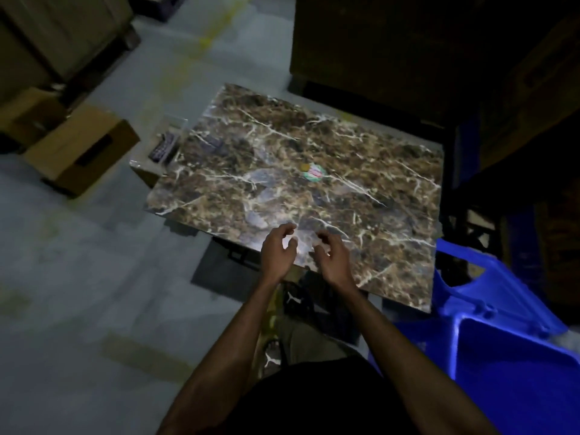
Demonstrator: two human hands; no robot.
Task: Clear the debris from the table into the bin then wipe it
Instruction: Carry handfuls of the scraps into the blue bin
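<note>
Judging from the head view, clearing is partly done: one wrapper (312, 173) is left mid-counter (392, 189). Something pale (unclear) is pinched between left hand (279, 249) and right hand (329, 255). Blue bin (502, 340) near right; wiping remains.

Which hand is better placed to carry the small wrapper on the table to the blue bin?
Right, probably. The right hand lies nearer the wrapper, and the blue bin stands on that side. The left hand would cross over.
</note>
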